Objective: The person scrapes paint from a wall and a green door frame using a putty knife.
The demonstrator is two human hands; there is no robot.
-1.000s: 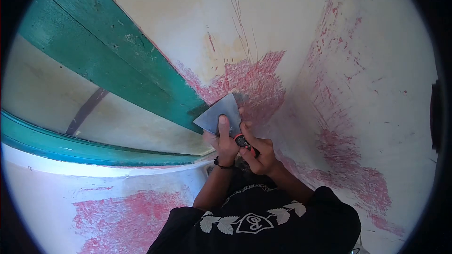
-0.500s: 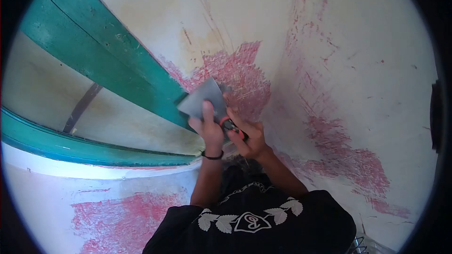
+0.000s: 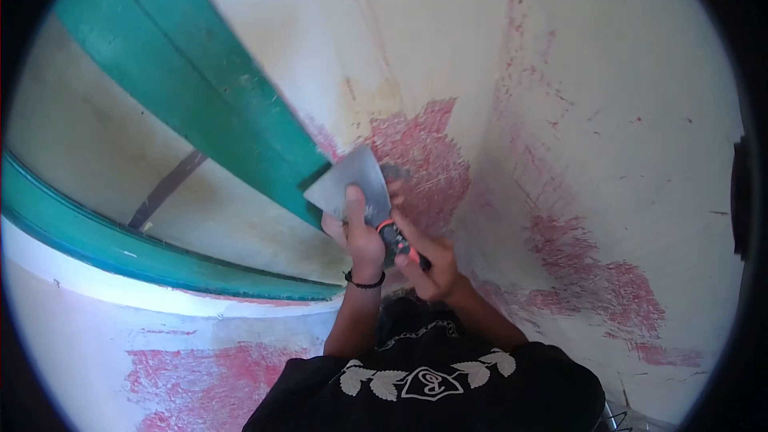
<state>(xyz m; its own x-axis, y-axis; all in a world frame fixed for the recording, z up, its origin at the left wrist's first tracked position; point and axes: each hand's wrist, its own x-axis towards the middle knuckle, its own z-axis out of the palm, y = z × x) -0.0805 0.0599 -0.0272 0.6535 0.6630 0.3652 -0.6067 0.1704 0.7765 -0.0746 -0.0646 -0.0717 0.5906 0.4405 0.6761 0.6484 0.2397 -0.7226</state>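
A wide scraper [image 3: 352, 184] with a flat grey metal blade lies against the wall, beside the edge of the green frame. My left hand [image 3: 364, 244], with a dark bracelet at its wrist, grips the blade, thumb flat on its upper face and the other fingers mostly hidden beneath. Around the black and red handle [image 3: 398, 242], my right hand [image 3: 428, 262] is closed. Beyond the blade is a rough pink patch [image 3: 428, 152] on the wall, where pale coating is gone.
A green painted frame [image 3: 208, 72] slants down from the upper left, with a pale panel inside it. More scraped pink areas show on the right wall [image 3: 592, 272] and at the lower left [image 3: 208, 376]. A wall corner runs down right of centre.
The view has shifted, so the wall and frame sit slightly lower and further right. Both hands keep their hold on the scraper, its blade still near the frame edge.
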